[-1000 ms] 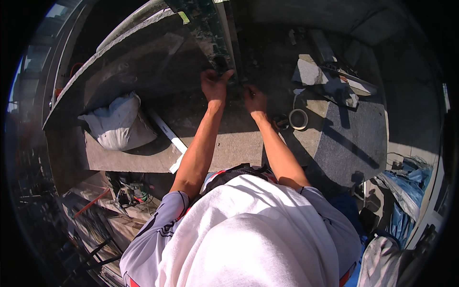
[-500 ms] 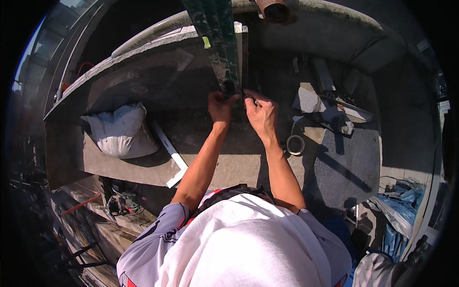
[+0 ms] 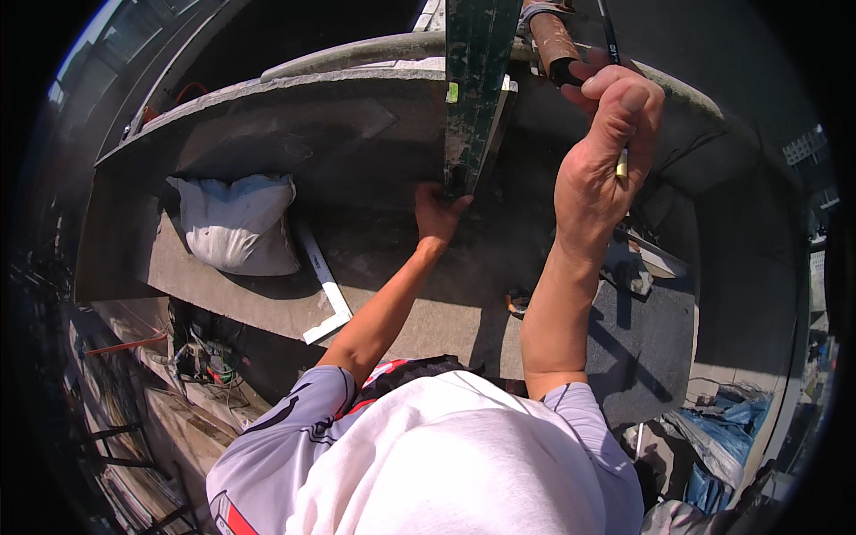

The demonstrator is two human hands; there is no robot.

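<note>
A long, scuffed dark green spirit level [image 3: 481,85] with a small yellow-green window stretches from the top edge down to my left hand [image 3: 439,214]. The thumb and fingers of that hand grip its lower end, which lies in shade. My right hand [image 3: 606,152] is raised, large in the view, to the right of the level. Its fingers are closed round a slim black pencil [image 3: 610,34], whose pale yellow end shows below the palm. Part of the pencil is hidden inside the fist.
A full white sack [image 3: 236,223] and a white carpenter's square [image 3: 325,290] lie at left. Beside my right forearm is a small orange-black tool [image 3: 517,301]. A rusty pipe [image 3: 553,40] juts in behind my right hand. Stone pieces [image 3: 629,267] and a grey slab [image 3: 637,348] lie right.
My right hand has lifted away from the level's lower end, up and to the right, with the pencil in it. My left hand keeps its grip. The whole view has shifted slightly.
</note>
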